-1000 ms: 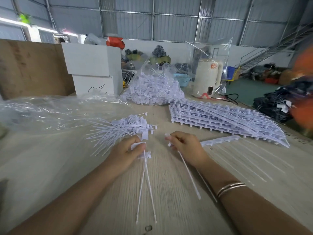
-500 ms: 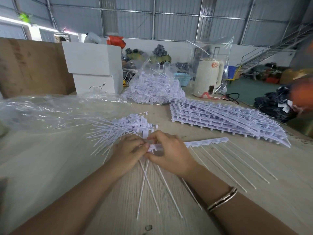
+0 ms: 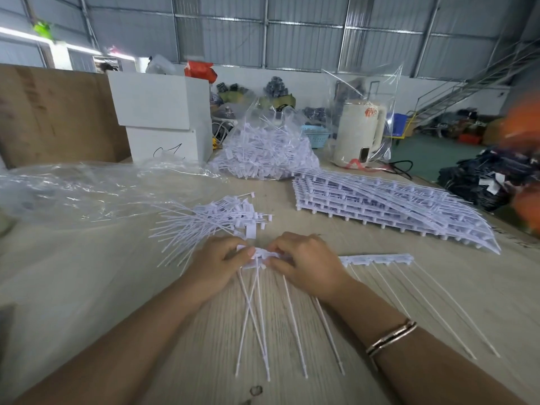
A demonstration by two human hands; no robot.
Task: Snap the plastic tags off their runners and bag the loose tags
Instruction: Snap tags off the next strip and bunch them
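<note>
Both hands, left hand (image 3: 214, 266) and right hand (image 3: 304, 263), pinch a tag strip (image 3: 377, 259) on a pale wood table (image 3: 87, 287) (big metal-walled warehouse behind).

Soft, even daylight fills the hall, brightest from the window strip (image 3: 26, 36) upper left. Glare glints on the clear plastic sheet (image 3: 87, 191). Shadows barely register. Edges bow from the wide lens; an orange blur (image 3: 526, 159) smears far right.

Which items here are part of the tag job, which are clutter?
Job:
white plastic runner strip gripped by left hand and right hand
loose white tag pile
clear bag of tags
stacked white runners

Clutter:
cream kettle
white boxes
</note>
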